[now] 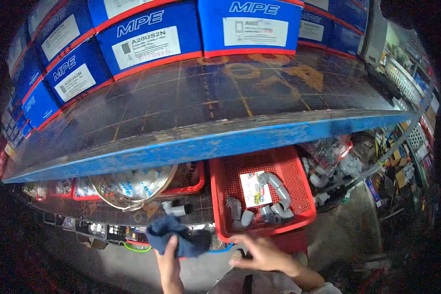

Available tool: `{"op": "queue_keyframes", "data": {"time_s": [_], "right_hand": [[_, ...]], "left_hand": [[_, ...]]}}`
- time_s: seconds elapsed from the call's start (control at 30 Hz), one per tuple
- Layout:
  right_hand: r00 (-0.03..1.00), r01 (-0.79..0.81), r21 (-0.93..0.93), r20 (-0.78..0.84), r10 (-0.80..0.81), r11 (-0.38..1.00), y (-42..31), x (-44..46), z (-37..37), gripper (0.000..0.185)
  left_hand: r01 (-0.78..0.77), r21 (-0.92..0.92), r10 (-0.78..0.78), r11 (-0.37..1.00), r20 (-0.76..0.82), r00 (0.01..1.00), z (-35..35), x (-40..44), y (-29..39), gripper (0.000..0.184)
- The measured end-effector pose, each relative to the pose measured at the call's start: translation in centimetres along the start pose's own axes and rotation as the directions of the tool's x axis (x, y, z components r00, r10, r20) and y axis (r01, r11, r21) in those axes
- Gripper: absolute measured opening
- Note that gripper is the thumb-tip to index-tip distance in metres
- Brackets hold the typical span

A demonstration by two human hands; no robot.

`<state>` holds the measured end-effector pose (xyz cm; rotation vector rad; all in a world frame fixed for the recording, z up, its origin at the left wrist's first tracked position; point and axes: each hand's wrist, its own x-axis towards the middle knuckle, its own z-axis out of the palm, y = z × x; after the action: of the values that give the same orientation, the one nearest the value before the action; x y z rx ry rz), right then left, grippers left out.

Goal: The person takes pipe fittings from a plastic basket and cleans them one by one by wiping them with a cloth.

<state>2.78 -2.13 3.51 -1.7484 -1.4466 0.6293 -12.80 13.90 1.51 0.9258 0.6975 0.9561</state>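
Note:
My left hand (168,262) grips a dark blue cloth (167,236), thumb on top and the other fingers mostly hidden. Just behind the cloth, a grey pipe fitting (176,210) lies on the lower shelf. My right hand (259,254) is empty, its fingers spread, close to the front rim of a red plastic basket (306,206). Inside that basket are several grey pipe elbows (282,192) and a printed card (254,189).
A blue-edged shelf (220,146) crosses above the basket, bearing stacked blue MPE boxes (147,41). Left of the basket, a round basket (132,188) holds plastic-bagged parts. Bagged fittings (328,161) lie to its right. Small bins (98,228) line up lower left.

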Motion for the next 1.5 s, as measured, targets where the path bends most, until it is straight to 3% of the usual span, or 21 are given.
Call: {"op": "queue_keyframes", "data": {"time_s": [0.07,0.17,0.2,0.27,0.3,0.33,0.4,0.47,0.53,0.67,0.77,0.83,0.87,0.9,0.93,0.97,1.0,1.17,1.23,1.37,1.5], "right_hand": [[0.974,0.216,-0.072,-0.054,-0.22,0.974,-0.8,-0.1,2.3,0.065],[0.973,0.232,0.15,-0.057,-0.226,0.961,0.1,-0.7,4.1,0.049],[0.994,0.108,0.234,-0.016,-0.108,0.966,0.8,-1.7,4.0,0.04],[0.997,0.01,0.211,-0.072,0.005,0.978,2.6,-3.3,4.0,0.033],[0.966,-0.237,0.19,0.153,0.209,0.953,5.0,-4.8,4.5,0.031],[0.962,-0.267,0.296,0.14,0.235,0.917,5.2,-5.4,3.5,0.027],[0.921,-0.123,0.669,-0.198,0.335,0.733,5.4,-6.4,2.9,0.025],[0.908,-0.04,0.771,-0.237,0.345,0.635,5.5,-7.0,0.1,0.029],[0.846,-0.053,0.758,-0.311,0.432,0.65,6.4,-8.4,-1.5,0.036],[0.799,-0.12,0.527,-0.452,0.397,0.841,6.3,-10.6,-6.0,0.028],[0.578,-0.068,0.495,-0.688,0.439,0.866,8.5,-12.1,-6.5,0.028],[0.454,0.056,0.572,-0.744,0.489,0.818,9.7,-13.0,-6.7,0.029],[0.447,0.06,0.578,-0.745,0.496,0.814,10.1,-13.3,-6.9,0.029],[0.388,0.18,0.671,-0.721,0.574,0.72,10.6,-13.5,-7.1,0.028],[0.337,0.304,0.734,-0.679,0.652,0.607,11.2,-13.9,-7.1,0.027],[0.333,0.138,0.797,-0.596,0.731,0.588,13.4,-15.5,-5.9,0.03],[0.325,0.139,0.801,-0.592,0.738,0.582,13.6,-16.0,-5.9,0.03],[0.583,0.266,0.884,-0.466,0.666,0.385,13.1,-16.5,-7.2,0.042],[0.527,0.288,0.88,-0.474,0.705,0.377,12.5,-16.4,-7.7,0.04],[0.373,0.393,0.803,-0.585,0.72,0.449,13.8,-17.1,-8.0,0.037],[0.382,0.528,0.72,-0.675,0.631,0.451,12.4,-17.8,-10.5,0.039]], "left_hand": [[0.108,-0.111,-0.098,0.988,0.097,0.99,2.9,-3.3,1.3,0.062],[0.162,-0.106,-0.103,0.981,0.426,0.899,4.5,-4.8,1.2,0.081],[0.153,-0.09,-0.085,0.984,0.518,0.851,4.5,-4.8,0.8,0.085],[0.029,-0.012,-0.019,1.0,0.513,0.858,3.7,-4.9,0.1,0.08],[-0.101,0.062,0.055,0.993,0.516,0.855,3.1,-4.7,-0.3,0.076],[-0.1,0.064,0.051,0.993,0.524,0.85,2.0,-4.3,-0.8,0.076],[-0.192,0.309,0.077,0.931,0.349,0.934,0.2,-3.4,-1.9,0.055],[-0.267,0.342,0.176,0.901,0.274,0.945,3.2,-3.4,-0.2,0.038],[-0.33,0.49,0.239,0.807,0.241,0.941,3.2,-3.2,-0.2,0.032],[-0.282,0.436,0.29,0.854,0.051,0.956,7.0,-3.6,-0.6,0.016],[-0.293,0.504,0.234,0.812,0.178,0.956,10.1,-4.2,-1.7,0.022],[-0.359,0.563,0.184,0.744,0.345,0.921,12.5,-4.8,-3.0,0.023],[-0.533,0.628,0.076,0.567,0.604,0.793,14.2,-5.0,-2.2,0.022],[-0.433,0.632,-0.18,0.642,0.674,0.717,14.4,-4.8,-3.4,0.023],[-0.492,0.701,-0.344,0.516,0.696,0.63,15.6,-5.0,-3.1,0.027],[-0.541,0.649,-0.313,0.534,0.747,0.587,16.4,-5.2,-3.6,0.026],[-0.587,0.593,-0.279,0.551,0.794,0.541,16.8,-5.4,-4.0,0.025],[-0.705,0.522,-0.248,0.48,0.852,0.462,17.2,-4.1,-4.8,0.022],[-0.738,0.475,-0.27,0.478,0.88,0.391,16.6,-3.5,-5.2,0.021],[-0.612,0.581,-0.393,0.536,0.814,0.428,16.7,-3.5,-4.3,0.022],[-0.701,0.389,-0.266,0.598,0.921,0.284,15.7,-3.5,-4.9,0.021]]}}
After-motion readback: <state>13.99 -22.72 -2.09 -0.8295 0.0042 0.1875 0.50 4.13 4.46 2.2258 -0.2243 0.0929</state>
